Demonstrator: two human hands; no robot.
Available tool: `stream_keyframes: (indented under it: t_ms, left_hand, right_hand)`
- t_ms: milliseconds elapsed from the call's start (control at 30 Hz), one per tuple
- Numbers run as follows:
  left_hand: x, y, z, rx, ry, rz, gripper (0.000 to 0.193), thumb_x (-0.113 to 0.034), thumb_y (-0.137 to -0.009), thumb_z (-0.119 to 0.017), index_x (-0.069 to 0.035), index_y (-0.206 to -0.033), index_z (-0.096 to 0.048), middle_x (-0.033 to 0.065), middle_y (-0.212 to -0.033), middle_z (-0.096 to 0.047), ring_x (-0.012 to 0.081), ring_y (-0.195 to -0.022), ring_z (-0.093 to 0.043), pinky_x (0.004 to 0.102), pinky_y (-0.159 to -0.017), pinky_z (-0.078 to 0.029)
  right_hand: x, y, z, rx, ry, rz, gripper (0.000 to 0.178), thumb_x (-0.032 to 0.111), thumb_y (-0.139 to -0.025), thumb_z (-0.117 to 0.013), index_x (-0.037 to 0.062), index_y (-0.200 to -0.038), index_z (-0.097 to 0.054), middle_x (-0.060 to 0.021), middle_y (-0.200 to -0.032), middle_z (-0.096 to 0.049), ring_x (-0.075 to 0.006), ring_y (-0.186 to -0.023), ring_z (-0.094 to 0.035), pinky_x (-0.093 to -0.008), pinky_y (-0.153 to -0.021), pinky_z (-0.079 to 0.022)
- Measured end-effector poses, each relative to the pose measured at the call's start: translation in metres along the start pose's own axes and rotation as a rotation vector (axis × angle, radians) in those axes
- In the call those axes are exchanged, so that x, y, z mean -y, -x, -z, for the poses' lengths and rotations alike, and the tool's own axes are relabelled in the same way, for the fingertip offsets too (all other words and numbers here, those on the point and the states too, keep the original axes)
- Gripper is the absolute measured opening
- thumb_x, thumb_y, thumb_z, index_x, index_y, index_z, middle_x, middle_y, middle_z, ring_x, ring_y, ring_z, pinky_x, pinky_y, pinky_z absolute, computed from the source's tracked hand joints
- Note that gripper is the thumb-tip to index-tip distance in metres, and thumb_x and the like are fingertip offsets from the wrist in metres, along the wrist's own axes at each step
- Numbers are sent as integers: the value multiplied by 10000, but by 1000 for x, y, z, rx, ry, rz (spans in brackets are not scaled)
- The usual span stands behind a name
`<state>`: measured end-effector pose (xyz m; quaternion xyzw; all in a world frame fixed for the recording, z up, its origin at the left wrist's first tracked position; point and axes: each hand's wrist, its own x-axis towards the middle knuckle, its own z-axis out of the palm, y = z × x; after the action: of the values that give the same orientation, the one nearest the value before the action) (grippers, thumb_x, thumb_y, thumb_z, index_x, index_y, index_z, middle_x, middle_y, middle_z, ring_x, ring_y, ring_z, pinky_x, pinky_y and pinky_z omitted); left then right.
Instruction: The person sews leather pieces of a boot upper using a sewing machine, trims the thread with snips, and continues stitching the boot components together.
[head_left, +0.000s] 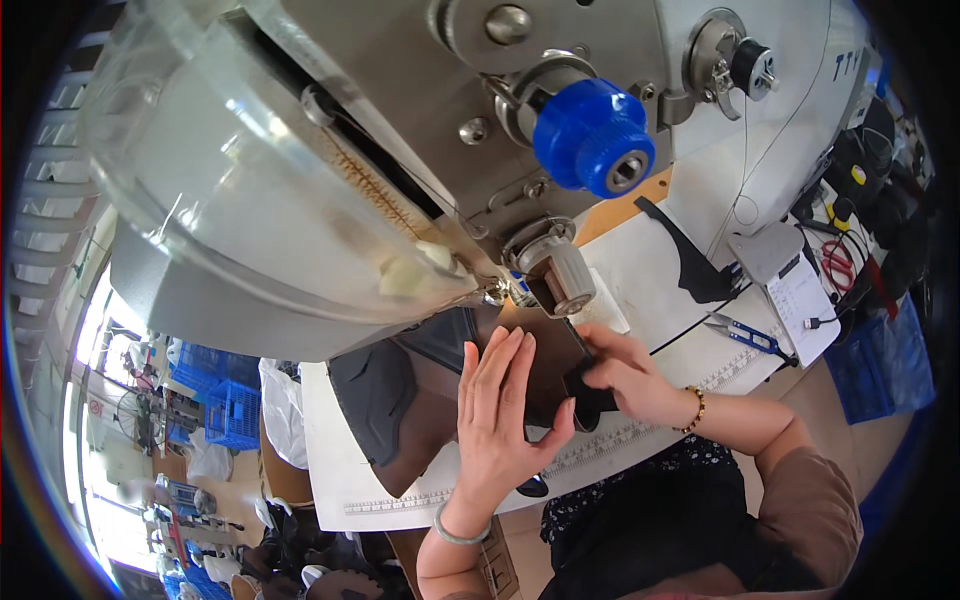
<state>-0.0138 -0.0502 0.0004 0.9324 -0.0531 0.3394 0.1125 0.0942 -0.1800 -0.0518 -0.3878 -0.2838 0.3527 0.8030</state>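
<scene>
A dark brown, leather-like sheet piece [425, 440] with black raised panels lies under the head of a sewing machine [400, 60]. My left hand [500, 405] rests flat on its middle, fingers stretched toward the needle area, thumb apart. On the right edge, my right hand [635, 375] pinches the piece between thumb and fingers. Just beyond my left fingertips is a whitish, translucent cylindrical part [560, 275] of the machine. The needle point itself is hard to make out. A large blue knob [592, 138] sits above the work.
Blue-handled thread snips [745, 332] lie right on the white table [350, 470], which bears printed rulers. Behind them are a black cut piece [690, 260] and a paper sheet [800, 300]. A clear curved guard [200, 200] covers the upper left. Blue crates [232, 415] stand beyond the table.
</scene>
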Motion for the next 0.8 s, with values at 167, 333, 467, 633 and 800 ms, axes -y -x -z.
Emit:
stream_keyframes:
  t_ms: [167,333,467,633,800]
  left_hand:
    - [-12,-8,-8,-92,-77,24,551,-104,-639,-724,-22,-1145,-521,150,-1162,-510,315,-1105,-508,457,-975,-395]
    - [-13,-9,-15,-164,-234,-33,437,-106,-698,-682,-14,-1110,-569,159,-1134,-546,319,-1046,-565,371,-863,-486]
    - [-5,-7,-15,-191,-375,-215,329,-124,-776,-607,-8,-1083,-607,176,-1123,-572,323,-1022,-592,316,-757,-531]
    - [-5,-10,-11,-151,-402,-245,325,-127,-776,-595,-11,-1080,-610,158,-1118,-582,310,-1018,-596,313,-743,-533]
    - [-10,-12,-11,-146,-362,-219,342,-125,-733,-623,-31,-1061,-621,130,-1105,-584,294,-1009,-597,315,-732,-537]
  right_hand:
    - [-7,15,-1,115,157,30,469,15,-865,-478,-11,-1309,-329,-59,-1135,-498,-89,-1036,-461,-260,-895,-396]
    - [-11,5,2,129,176,89,429,48,-874,-511,-10,-1275,-370,-61,-1072,-523,-78,-958,-483,-240,-820,-426]
    - [-7,9,-3,114,468,144,344,52,-864,-537,-7,-1189,-441,-58,-911,-553,-62,-796,-478,-231,-670,-434]
    - [-11,11,-5,67,479,229,325,52,-858,-551,-6,-1163,-455,-39,-850,-546,-46,-746,-450,-222,-614,-414]
    - [-21,12,1,73,385,170,338,40,-864,-542,0,-1184,-444,-6,-877,-532,-29,-762,-449,-205,-625,-410]
